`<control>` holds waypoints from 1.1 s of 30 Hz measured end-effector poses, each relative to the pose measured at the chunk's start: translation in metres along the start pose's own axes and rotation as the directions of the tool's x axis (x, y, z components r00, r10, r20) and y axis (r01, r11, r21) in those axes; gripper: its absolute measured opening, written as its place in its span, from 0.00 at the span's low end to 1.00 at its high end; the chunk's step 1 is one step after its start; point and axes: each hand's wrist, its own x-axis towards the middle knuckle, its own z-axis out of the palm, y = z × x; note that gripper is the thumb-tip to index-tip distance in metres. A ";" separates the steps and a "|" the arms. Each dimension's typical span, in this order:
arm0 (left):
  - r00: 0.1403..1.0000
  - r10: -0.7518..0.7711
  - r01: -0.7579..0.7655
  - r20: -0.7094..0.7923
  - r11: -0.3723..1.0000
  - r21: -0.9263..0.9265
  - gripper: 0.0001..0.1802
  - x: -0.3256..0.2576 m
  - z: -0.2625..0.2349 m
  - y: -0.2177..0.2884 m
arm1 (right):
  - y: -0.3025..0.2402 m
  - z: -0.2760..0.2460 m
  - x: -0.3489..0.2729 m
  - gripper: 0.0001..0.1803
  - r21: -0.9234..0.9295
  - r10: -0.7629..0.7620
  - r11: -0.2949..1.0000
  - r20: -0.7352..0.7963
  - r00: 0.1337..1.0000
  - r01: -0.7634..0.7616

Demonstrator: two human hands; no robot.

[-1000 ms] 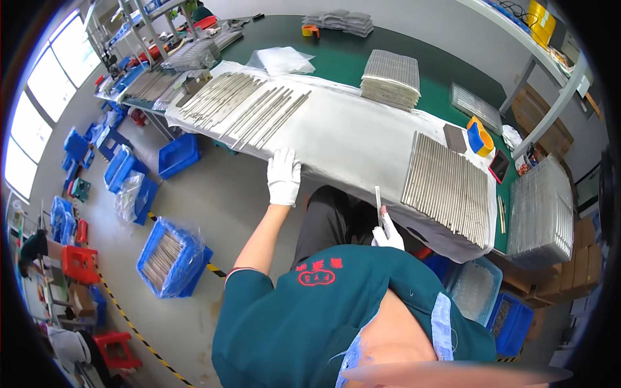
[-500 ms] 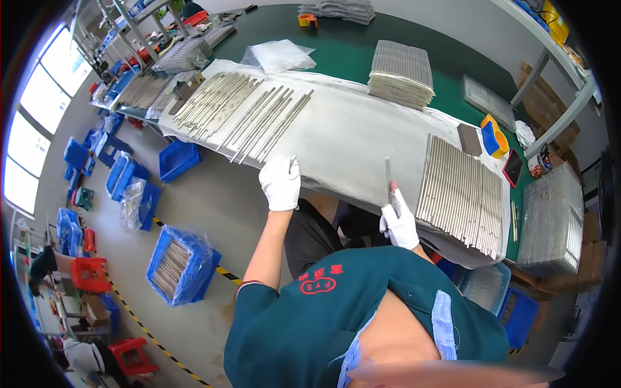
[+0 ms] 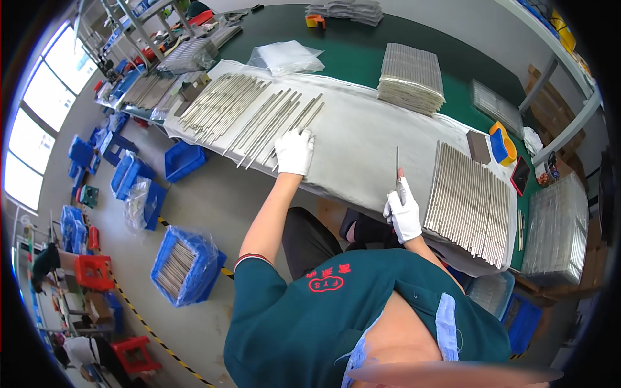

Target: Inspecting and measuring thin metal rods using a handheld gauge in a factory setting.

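The right hand (image 3: pixel 403 213) pinched a thin metal rod (image 3: pixel 396 165) upright near the bench's (image 3: pixel 362 139) front edge. The left hand (image 3: pixel 294 150), fingers spread, pressed loose rods (image 3: pixel 278 119). Stiff, light, probably slippery; best gripped near one end.

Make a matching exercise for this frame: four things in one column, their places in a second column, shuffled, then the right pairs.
Things:
1. left hand
2. right hand
3. blue bin of rods
4. clear bag

Places:
A. on the floor, left of the person
B. on the green table beyond the white cloth
C. resting on loose rods on the cloth
D. holding one thin rod upright, beside the neat row of rods

Pairs: 1-C, 2-D, 3-A, 4-B
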 end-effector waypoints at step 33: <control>0.467 0.069 0.880 0.881 0.057 -0.471 0.19 -0.038 -0.074 0.097 | 0.016 -0.030 -0.063 0.29 0.074 0.221 0.972 0.038 0.975 -0.223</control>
